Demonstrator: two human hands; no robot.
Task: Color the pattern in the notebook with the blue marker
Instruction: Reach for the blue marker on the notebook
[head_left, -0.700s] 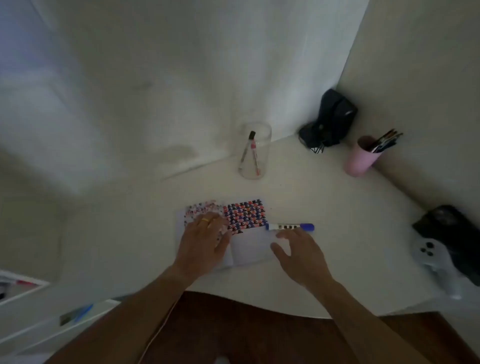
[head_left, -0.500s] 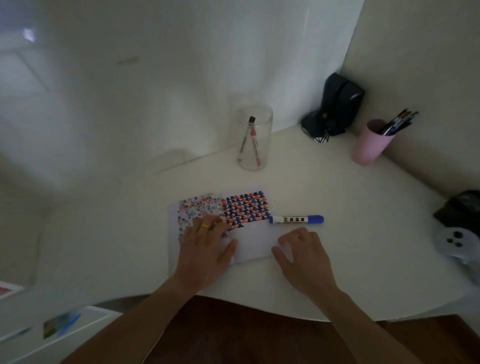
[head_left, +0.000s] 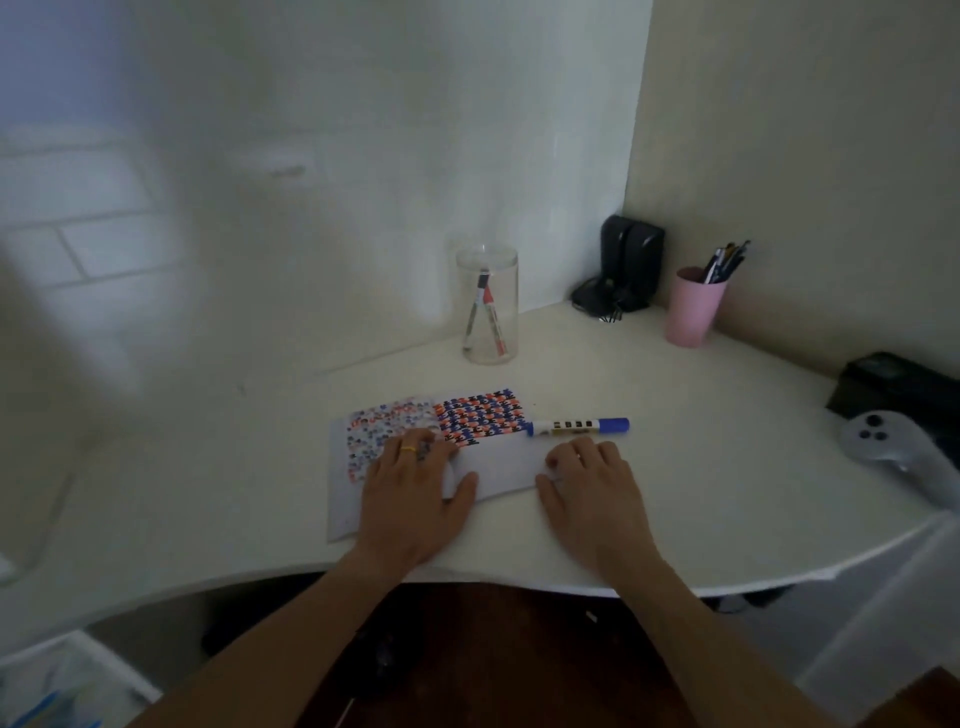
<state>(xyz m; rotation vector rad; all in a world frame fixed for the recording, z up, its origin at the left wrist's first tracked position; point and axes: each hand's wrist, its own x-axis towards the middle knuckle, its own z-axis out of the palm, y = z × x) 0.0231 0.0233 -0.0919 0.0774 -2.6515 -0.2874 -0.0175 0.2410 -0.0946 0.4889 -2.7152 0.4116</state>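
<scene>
Two hands rest flat on the worktop (head_left: 727, 415), neither grasping anything: left hand (head_left: 415, 493) spread over the notebook (head_left: 498, 467), right hand (head_left: 592, 488) at its right edge, fingers loose, just below the blue marker (head_left: 579, 426). Likely step: pick up the marker. Suggest right hand takes the barrel mid-length, uncaps, while left pins the page flat. Marker lies horizontal, touching the notebook's right edge; white barrel, blue cap pointing right. Pattern: right page densely coloured red, blue, black; left page paler, sparser.
</scene>
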